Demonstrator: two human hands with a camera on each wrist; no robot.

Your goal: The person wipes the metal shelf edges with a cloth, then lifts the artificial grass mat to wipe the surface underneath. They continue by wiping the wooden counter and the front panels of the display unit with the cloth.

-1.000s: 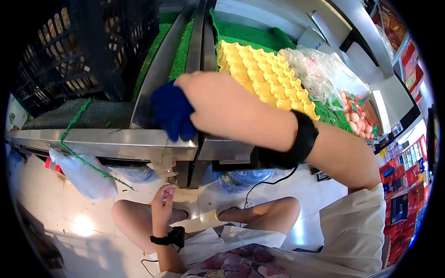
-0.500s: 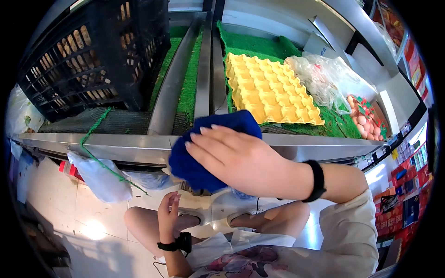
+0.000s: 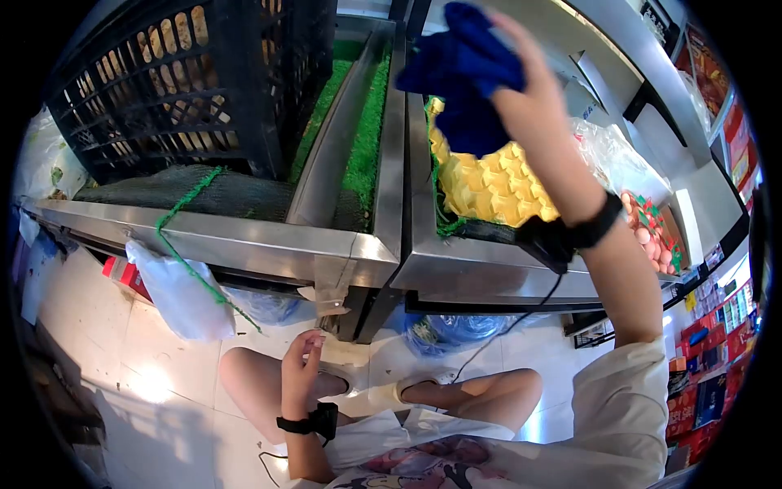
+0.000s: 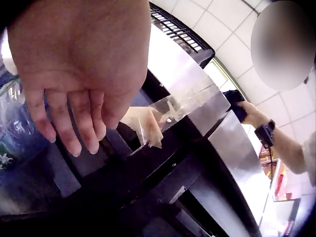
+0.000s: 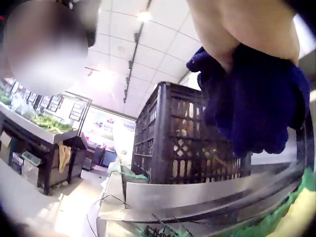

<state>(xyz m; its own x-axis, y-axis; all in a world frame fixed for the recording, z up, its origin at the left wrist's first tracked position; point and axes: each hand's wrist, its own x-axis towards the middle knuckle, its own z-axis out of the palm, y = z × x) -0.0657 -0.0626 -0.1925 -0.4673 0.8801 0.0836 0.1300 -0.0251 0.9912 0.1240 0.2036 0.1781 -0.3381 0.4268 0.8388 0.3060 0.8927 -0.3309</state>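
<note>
My right hand [image 3: 538, 98] grips a bunched dark blue cloth [image 3: 466, 77], raised over the far part of the metal display stand [image 3: 326, 243]. In the head view the cloth overlaps the yellow egg tray [image 3: 497, 183]. From the right wrist, the cloth [image 5: 256, 98] hangs below my palm in loose folds, hiding most of the fingers. Low by my knee, my left hand [image 3: 300, 368] is idle, its fingers loosely bent around nothing. The left wrist view shows that palm [image 4: 84, 54] with relaxed fingers.
A black slatted crate [image 3: 195, 98] stands on the stand's left side. Bagged eggs [image 3: 649, 236] and clear plastic bags [image 3: 603, 151] lie right of the tray. A green cord [image 3: 183, 204] dangles over the front edge, beside a white bag [image 3: 183, 293].
My right hand swept the cloth from the stand's front corner rightward along the edge, then up and away over the egg tray. The left hand stayed by the knee.
</note>
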